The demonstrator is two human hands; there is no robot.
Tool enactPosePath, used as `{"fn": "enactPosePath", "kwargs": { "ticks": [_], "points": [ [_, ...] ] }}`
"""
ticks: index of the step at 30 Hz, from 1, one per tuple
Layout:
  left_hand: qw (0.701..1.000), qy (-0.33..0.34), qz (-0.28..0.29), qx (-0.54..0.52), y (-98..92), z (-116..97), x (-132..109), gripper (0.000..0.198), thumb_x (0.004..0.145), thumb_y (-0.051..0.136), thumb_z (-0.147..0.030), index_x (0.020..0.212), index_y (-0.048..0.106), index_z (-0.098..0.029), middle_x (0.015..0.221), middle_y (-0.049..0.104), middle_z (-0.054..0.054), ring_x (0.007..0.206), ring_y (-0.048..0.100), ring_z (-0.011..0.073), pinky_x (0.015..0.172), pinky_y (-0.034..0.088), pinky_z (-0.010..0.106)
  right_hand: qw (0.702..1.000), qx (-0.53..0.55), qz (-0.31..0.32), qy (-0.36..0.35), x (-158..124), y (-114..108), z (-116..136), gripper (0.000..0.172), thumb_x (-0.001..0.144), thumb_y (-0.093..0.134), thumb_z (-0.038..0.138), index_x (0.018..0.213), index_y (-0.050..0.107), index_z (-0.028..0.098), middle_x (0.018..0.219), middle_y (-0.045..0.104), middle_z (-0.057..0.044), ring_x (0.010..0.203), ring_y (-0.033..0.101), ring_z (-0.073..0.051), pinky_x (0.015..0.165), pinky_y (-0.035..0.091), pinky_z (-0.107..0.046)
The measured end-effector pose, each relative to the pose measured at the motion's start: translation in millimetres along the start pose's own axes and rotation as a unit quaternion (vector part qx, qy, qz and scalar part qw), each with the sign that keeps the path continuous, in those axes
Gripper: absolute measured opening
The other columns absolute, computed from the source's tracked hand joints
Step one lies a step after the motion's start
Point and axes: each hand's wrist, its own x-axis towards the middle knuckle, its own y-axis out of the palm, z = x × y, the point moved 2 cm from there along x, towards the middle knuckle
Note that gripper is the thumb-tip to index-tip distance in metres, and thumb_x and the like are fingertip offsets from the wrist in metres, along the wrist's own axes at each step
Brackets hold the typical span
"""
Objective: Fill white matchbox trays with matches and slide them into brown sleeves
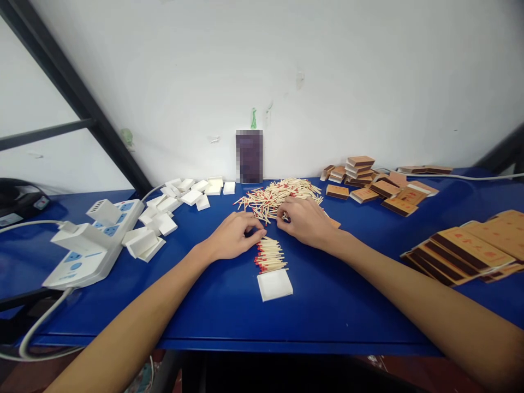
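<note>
Scuffed white wall [347,82] rises behind the glossy blue bench [347,322], where a loose heap of red-tipped wooden matches [286,189] lies just by my hands. Nearer me, a short row of red-tipped wooden matches [271,255] lies side by side, heads to the left, with a shallow white cardboard tray [275,285] at its near end. My left hand [234,236] is at the row's far end, thumb and fingertips close together; my right hand [305,221] curls at the heap's near edge. Whether either grip is clamped on a match, I cannot tell. Brushing the row carelessly could skew it, since nothing fences its sides; dragging at the tangled heap could scatter strays across it.
</note>
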Motion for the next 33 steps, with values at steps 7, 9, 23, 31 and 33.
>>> {"fn": "enactPosePath", "kwargs": {
  "ticks": [7, 9, 23, 31, 33],
  "points": [
    [0.999, -0.016, -0.004, -0.035, -1.0, -5.8, 0.2, 0.026, 0.093, 0.052, -0.032, 0.076, 0.065, -0.017, 0.057, 0.047, -0.004, 0.059, 0.044, 0.0122, 0.066, 0.039, 0.028, 0.999, -0.008, -0.041, -0.016, -2.6, -1.2, -2.3, 0.011, 0.084, 0.057, 0.021, 0.077, 0.064, 0.018, 0.086, 0.068, -0.005, 0.082, 0.060, -0.020, 0.072, 0.031, -0.033],
    [0.999, -0.025, -0.022, -0.031, -1.7, -2.2, -0.2, 0.021, 0.093, 0.051, -0.030, 0.087, 0.068, -0.018, 0.063, 0.053, -0.003, 0.061, 0.047, 0.0124, 0.064, 0.039, 0.027, 0.998, -0.003, -0.051, -0.026, -5.2, -4.4, -0.9, 0.010, 0.084, 0.056, 0.021, 0.078, 0.064, 0.018, 0.085, 0.068, -0.005, 0.080, 0.059, -0.019, 0.072, 0.032, -0.032],
    [0.997, -0.005, -0.061, 0.050, -1.8, 12.3, 2.1, 0.021, 0.094, 0.053, -0.027, 0.107, 0.067, -0.020, 0.079, 0.062, 0.001, 0.079, 0.056, 0.0170, 0.078, 0.042, 0.032, 0.998, 0.025, -0.043, -0.047, -10.7, -6.8, 5.2, 0.015, 0.085, 0.055, 0.020, 0.076, 0.067, 0.019, 0.078, 0.071, -0.003, 0.074, 0.061, -0.018, 0.071, 0.035, -0.033],
    [0.993, -0.040, -0.100, 0.037, 4.4, 6.5, 13.0, 0.014, 0.089, 0.064, -0.032, 0.089, 0.073, -0.021, 0.079, 0.066, 0.000, 0.078, 0.057, 0.0168, 0.076, 0.042, 0.032, 0.998, 0.028, -0.042, -0.044, -10.8, -9.1, 12.3, 0.016, 0.086, 0.055, 0.021, 0.075, 0.066, 0.019, 0.076, 0.071, -0.003, 0.073, 0.060, -0.018, 0.071, 0.033, -0.033],
    [0.994, -0.038, -0.100, 0.013, 3.4, 7.9, 12.5, 0.013, 0.090, 0.063, -0.029, 0.087, 0.073, -0.020, 0.078, 0.068, 0.000, 0.076, 0.058, 0.0159, 0.078, 0.043, 0.032, 0.998, 0.018, -0.049, -0.040, -10.9, -8.3, 10.5, 0.016, 0.086, 0.055, 0.021, 0.074, 0.066, 0.019, 0.075, 0.070, -0.003, 0.072, 0.059, -0.018, 0.070, 0.033, -0.033]
  ]
}}
